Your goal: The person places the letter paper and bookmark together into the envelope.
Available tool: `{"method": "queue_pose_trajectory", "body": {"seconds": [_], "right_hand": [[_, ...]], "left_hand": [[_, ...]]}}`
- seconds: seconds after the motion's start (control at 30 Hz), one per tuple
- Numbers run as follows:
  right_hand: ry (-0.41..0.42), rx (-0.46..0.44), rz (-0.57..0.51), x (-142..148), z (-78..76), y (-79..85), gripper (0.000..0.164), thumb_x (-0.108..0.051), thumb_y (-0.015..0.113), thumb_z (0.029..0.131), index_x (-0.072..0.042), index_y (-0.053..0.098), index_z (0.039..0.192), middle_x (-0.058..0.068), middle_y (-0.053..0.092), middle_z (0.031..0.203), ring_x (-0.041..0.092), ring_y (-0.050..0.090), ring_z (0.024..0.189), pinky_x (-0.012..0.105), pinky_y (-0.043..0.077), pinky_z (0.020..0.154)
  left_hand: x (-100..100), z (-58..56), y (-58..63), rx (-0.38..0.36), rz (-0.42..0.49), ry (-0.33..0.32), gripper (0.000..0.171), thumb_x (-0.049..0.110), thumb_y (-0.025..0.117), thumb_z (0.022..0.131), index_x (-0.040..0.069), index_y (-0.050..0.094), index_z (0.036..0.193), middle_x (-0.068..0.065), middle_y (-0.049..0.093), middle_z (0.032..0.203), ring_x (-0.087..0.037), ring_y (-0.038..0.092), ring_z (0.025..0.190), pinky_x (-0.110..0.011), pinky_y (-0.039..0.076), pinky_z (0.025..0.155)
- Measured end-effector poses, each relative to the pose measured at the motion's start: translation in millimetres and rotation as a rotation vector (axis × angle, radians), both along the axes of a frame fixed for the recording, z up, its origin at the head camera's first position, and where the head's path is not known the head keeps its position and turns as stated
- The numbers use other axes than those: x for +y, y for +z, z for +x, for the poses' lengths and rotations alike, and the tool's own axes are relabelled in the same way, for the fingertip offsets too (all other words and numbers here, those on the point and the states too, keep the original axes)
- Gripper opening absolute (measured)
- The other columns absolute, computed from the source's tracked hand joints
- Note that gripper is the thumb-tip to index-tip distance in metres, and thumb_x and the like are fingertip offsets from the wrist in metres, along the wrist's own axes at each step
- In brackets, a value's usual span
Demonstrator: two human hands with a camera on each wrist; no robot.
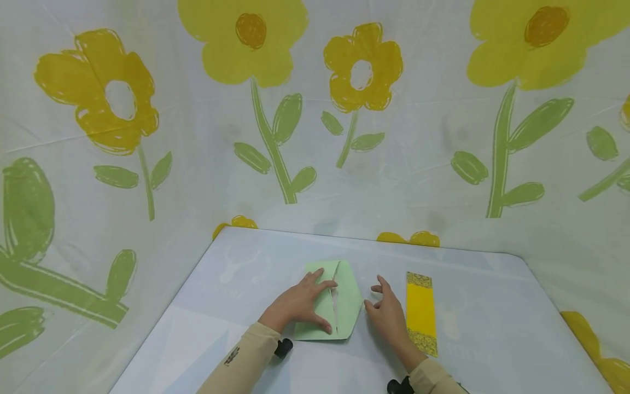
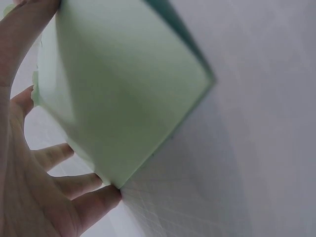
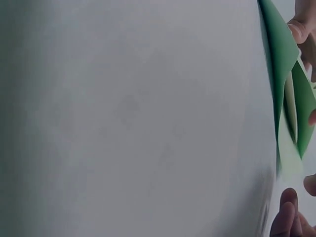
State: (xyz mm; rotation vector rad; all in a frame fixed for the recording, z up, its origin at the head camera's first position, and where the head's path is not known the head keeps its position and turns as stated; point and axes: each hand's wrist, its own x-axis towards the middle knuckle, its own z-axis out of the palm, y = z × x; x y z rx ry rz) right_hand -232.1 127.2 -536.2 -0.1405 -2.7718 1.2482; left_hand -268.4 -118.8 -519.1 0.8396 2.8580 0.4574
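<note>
A pale green paper envelope (image 1: 350,301) lies on the table with its pointed flap folded out to the right. My left hand (image 1: 304,300) rests on its body, fingers and thumb spread apart near the opening. In the left wrist view, the envelope (image 2: 133,98) fills the middle beside the spread fingers. My right hand (image 1: 386,314) is at the flap's tip, its fingers loosely bent and parted from the thumb. The right wrist view shows the flap (image 3: 284,54) raised at the opening; whether the right fingertips touch it I cannot tell.
To the right of my right hand lies a yellow strip (image 1: 421,309) with gold patterned ends. The pale table (image 1: 236,273) meets a white curtain (image 1: 394,191) printed with yellow flowers at its back and left. Black wrist cameras (image 1: 283,348) sit at both cuffs.
</note>
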Motion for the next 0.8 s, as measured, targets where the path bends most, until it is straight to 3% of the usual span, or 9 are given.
{"method": "queue_pose_trajectory", "body": {"seconds": [0.8], "right_hand": [[-0.030,-0.021,0.021,24.9,0.2,4.8,0.076,-0.014,0.071,0.093,-0.005,0.030,0.157,0.017,0.060,0.136,0.021,0.061,0.085,0.036,0.058,0.078]], "left_hand": [[1.1,1.8,1.0,-0.009,0.008,0.007,0.111,0.076,0.085,0.054,0.038,0.043,0.151,-0.012,0.021,0.167,-0.043,0.028,0.149,-0.061,0.046,0.102]]}}
